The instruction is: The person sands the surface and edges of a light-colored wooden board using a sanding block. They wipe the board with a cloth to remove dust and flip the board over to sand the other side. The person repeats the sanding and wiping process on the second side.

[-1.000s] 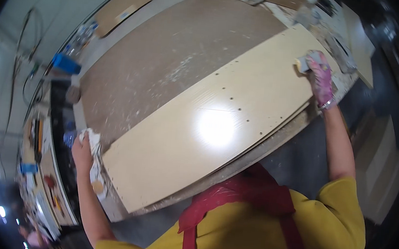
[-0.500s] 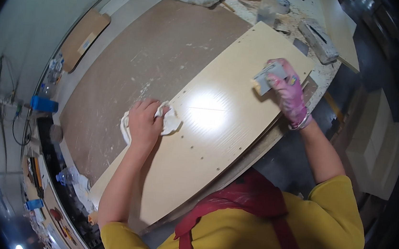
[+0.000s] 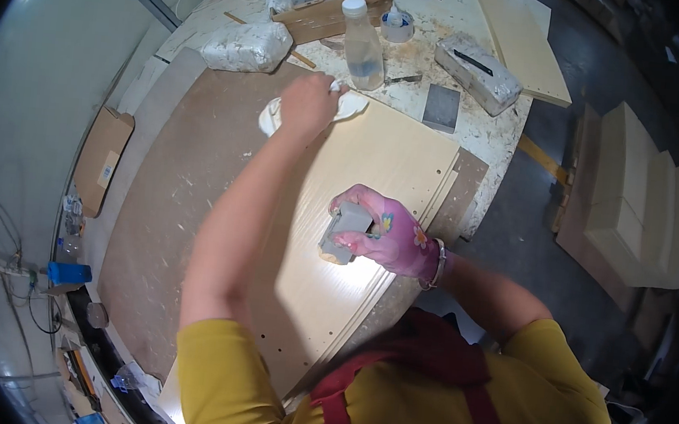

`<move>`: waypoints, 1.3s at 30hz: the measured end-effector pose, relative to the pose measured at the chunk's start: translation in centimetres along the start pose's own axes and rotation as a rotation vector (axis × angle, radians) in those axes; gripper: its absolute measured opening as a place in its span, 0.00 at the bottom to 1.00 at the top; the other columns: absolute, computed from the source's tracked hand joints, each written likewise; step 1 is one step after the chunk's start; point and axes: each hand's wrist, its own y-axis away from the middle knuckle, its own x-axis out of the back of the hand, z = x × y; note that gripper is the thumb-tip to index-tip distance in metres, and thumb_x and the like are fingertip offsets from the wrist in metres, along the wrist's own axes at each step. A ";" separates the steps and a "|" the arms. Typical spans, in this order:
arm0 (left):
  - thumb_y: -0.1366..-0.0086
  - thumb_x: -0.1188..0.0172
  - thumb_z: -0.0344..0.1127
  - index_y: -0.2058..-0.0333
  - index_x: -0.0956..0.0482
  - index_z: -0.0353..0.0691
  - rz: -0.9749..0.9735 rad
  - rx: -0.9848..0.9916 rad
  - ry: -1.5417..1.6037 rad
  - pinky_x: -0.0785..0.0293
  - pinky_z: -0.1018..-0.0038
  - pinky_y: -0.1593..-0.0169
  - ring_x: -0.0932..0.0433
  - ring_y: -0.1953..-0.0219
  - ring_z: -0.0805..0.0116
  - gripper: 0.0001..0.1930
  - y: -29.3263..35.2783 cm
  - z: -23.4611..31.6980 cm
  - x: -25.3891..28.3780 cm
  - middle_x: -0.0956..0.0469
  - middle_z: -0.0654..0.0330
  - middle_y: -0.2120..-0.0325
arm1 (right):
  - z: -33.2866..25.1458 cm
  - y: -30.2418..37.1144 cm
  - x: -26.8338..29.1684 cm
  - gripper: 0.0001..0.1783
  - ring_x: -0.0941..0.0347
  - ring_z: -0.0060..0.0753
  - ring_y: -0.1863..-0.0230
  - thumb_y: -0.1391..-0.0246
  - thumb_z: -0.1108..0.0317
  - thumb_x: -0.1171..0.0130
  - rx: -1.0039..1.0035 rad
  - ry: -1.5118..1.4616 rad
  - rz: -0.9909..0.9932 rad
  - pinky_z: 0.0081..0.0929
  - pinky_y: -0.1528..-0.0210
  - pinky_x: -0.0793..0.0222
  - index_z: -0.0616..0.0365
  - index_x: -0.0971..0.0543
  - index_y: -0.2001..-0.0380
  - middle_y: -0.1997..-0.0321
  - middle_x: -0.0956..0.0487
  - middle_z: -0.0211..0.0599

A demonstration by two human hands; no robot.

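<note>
A pale wood-grain panel (image 3: 401, 146) with small drilled holes lies slantwise on the brown bench top. My bare left hand (image 3: 309, 104) is closed on a white cloth (image 3: 353, 107) at the panel's far left edge. In a pink flower-patterned glove, my right hand (image 3: 391, 232) grips a sanding block (image 3: 347, 231) wrapped in grey abrasive paper. The block is over the middle of the panel; whether it touches the surface I cannot tell. Further panel edges show beneath the top one along the right side.
Beyond the panel stand a clear bottle (image 3: 362, 47), a tape roll (image 3: 396, 26) and a cardboard box (image 3: 313, 21). A plastic-wrapped bundle (image 3: 247, 46) lies far left. A whitish block (image 3: 477, 72) with a black knife on it and a grey square pad (image 3: 441, 107) are far right.
My left hand has carried the cloth from the panel's middle left edge to its far end. My right hand has brought the sanding block nearer and to the left. The view has shifted.
</note>
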 end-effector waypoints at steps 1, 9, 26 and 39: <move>0.39 0.42 0.46 0.70 0.18 0.38 0.005 0.015 0.006 0.28 0.55 0.60 0.22 0.67 0.45 0.16 -0.8 0.4 -0.2 0.20 0.45 0.72 | 0.1 0.0 0.2 0.20 0.28 0.27 0.65 0.51 0.61 0.38 0.015 -0.006 0.010 0.27 0.59 0.31 0.60 0.28 0.58 0.67 0.24 0.38; 0.34 0.46 0.44 0.58 0.25 0.30 0.062 0.601 0.958 0.27 0.67 0.73 0.22 0.73 0.63 0.19 0.7 -6.7 6.1 0.21 0.52 0.69 | -0.3 -0.1 1.1 0.21 0.24 0.40 0.61 0.50 0.57 0.37 0.068 0.190 0.020 0.33 0.57 0.30 0.58 0.27 0.57 0.65 0.23 0.44; 0.35 0.42 0.48 0.61 0.20 0.34 -0.206 -0.210 0.040 0.26 0.66 0.63 0.21 0.68 0.62 0.19 -4.9 -0.2 -1.4 0.21 0.48 0.74 | -0.8 0.2 1.6 0.24 0.24 0.41 0.59 0.48 0.55 0.39 0.009 0.066 -0.165 0.34 0.56 0.31 0.59 0.30 0.54 0.64 0.22 0.44; 0.38 0.44 0.56 0.66 0.19 0.36 -0.476 0.116 0.206 0.26 0.61 0.65 0.22 0.72 0.55 0.24 -7.4 3.0 -0.8 0.20 0.52 0.71 | 0.2 0.5 1.0 0.24 0.22 0.40 0.66 0.47 0.51 0.40 0.061 0.230 -0.104 0.33 0.62 0.28 0.53 0.30 0.54 0.66 0.21 0.40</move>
